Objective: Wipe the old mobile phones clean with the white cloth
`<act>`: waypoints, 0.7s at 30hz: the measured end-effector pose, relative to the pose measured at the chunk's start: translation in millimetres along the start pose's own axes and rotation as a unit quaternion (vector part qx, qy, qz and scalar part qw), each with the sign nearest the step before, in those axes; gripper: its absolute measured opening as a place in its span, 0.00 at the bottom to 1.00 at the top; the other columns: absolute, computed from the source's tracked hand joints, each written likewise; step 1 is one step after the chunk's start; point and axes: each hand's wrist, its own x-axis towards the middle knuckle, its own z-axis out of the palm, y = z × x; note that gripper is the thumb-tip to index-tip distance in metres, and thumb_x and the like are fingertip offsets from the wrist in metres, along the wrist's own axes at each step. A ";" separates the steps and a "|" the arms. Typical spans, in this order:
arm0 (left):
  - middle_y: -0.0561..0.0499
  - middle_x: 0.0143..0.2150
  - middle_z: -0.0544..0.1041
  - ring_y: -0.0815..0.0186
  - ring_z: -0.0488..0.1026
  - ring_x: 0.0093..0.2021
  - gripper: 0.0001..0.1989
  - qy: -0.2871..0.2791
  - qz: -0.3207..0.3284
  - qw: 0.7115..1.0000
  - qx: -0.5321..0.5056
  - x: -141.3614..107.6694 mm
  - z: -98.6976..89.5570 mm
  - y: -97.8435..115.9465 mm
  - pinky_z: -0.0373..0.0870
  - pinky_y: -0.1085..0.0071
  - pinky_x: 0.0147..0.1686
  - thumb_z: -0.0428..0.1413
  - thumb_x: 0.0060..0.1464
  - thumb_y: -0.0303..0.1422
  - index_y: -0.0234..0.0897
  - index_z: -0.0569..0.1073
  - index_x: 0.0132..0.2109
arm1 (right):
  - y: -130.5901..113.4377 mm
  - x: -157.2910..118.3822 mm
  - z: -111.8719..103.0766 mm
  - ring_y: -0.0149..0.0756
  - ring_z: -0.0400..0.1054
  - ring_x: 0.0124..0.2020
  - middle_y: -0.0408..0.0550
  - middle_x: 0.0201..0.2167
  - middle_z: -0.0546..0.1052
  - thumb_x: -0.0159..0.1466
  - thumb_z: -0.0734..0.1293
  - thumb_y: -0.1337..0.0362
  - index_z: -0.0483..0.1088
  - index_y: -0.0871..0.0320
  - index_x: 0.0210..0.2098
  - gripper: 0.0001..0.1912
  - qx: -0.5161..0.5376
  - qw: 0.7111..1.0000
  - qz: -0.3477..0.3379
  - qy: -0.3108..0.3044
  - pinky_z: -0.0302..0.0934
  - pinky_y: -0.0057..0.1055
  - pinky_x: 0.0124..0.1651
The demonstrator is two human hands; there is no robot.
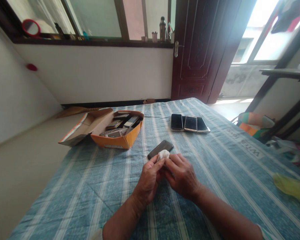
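My left hand [150, 175] and my right hand [181, 173] meet over the bed, both closed on a small crumpled white tissue or cloth [163, 154]. It bunches up between the thumbs and fingers of the two hands. Just beyond them a dark smartphone [160, 149] lies flat at a slant, its near end partly hidden by the tissue and fingers. Whether anything else is inside the hands cannot be seen.
An orange cardboard box [130, 136] with its lid folded open holds several phones at the left. Further back on the right, several smartphones [190, 123] lie side by side, overlapping. All rest on a blue striped bedspread [110, 186]. A yellow plastic bag [291, 186] lies at the right edge.
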 end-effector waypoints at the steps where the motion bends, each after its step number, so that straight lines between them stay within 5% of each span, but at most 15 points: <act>1: 0.48 0.37 0.79 0.66 0.76 0.35 0.20 0.000 0.002 1.000 -0.006 1.2 -1.4 -0.8 0.73 0.75 0.34 0.66 0.46 0.34 0.33 0.75 0.47 | -2.1 -2.2 -1.9 0.40 0.63 0.33 0.51 0.32 0.72 0.66 0.61 0.66 0.71 0.60 0.35 0.08 0.010 1.000 0.004 -0.017 0.60 0.36 0.36; 8: 0.48 0.32 0.80 0.68 0.76 0.31 0.18 0.006 -0.024 0.999 0.028 3.7 -6.1 -6.4 0.73 0.74 0.33 0.68 0.40 0.32 0.31 0.77 0.40 | -11.0 -27.6 -24.1 0.51 0.63 0.57 0.60 0.56 0.69 0.64 0.63 0.68 0.70 0.59 0.52 0.17 0.042 0.996 -0.006 -0.075 0.64 0.48 0.55; 13: 0.48 0.33 0.80 0.66 0.76 0.31 0.19 0.024 -0.030 0.997 0.061 4.7 -5.2 -7.9 0.74 0.73 0.33 0.69 0.37 0.31 0.31 0.77 0.40 | -0.7 -74.0 -59.0 0.44 0.69 0.54 0.57 0.53 0.74 0.64 0.63 0.70 0.71 0.58 0.52 0.16 0.068 0.996 0.049 0.031 0.68 0.40 0.53; 18: 0.49 0.32 0.80 0.65 0.76 0.31 0.21 0.057 -0.013 0.996 0.070 8.3 -4.4 -4.6 0.73 0.74 0.29 0.69 0.33 0.28 0.32 0.77 0.39 | 28.0 -140.1 -119.3 0.39 0.77 0.39 0.48 0.37 0.81 0.60 0.68 0.63 0.78 0.54 0.38 0.08 0.054 0.953 0.272 0.119 0.72 0.31 0.46; 21: 0.51 0.30 0.80 0.65 0.76 0.30 0.23 0.084 -0.006 0.991 0.099 11.0 -4.6 -1.3 0.73 0.74 0.29 0.68 0.30 0.27 0.33 0.77 0.40 | 44.5 -173.9 -153.8 0.41 0.77 0.32 0.49 0.31 0.82 0.53 0.72 0.53 0.79 0.58 0.36 0.16 0.065 0.824 0.533 0.180 0.73 0.30 0.35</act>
